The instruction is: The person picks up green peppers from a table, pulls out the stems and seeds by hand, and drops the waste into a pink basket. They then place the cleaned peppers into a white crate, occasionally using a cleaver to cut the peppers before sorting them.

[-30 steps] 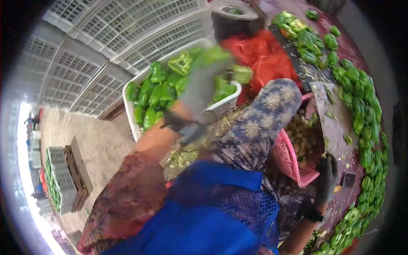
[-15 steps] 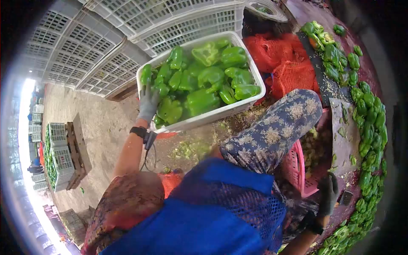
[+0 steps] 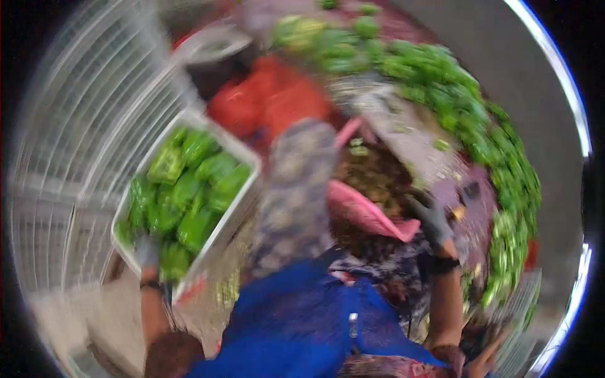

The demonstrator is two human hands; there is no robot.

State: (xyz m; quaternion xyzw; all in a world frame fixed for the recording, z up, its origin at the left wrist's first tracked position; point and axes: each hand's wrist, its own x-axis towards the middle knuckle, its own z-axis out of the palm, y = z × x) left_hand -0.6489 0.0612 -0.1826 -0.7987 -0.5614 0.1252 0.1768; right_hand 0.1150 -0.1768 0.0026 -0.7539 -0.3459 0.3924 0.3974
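The left hand point(image 3: 148, 251) is on the green peppers point(image 3: 189, 192) at the near end of the white crate point(image 3: 214, 242), just inside its rim. It is too blurry to tell if the fingers are wide or closed on a pepper. The right hand point(image 3: 430, 219) is near the pink basket point(image 3: 362, 211); I can't tell its grip either. A small dark thing point(image 3: 471, 191) lies just beyond it.

The crate sits at the left of the view. Its long way runs on a steep slant, with the far end up and to the right and the near end down and to the left. The red net bags point(image 3: 271, 97) are beyond its right side.

Half a second ago, the crate was higher and more to the middle, and its long way lay flatter. The left hand is still at its near left part.
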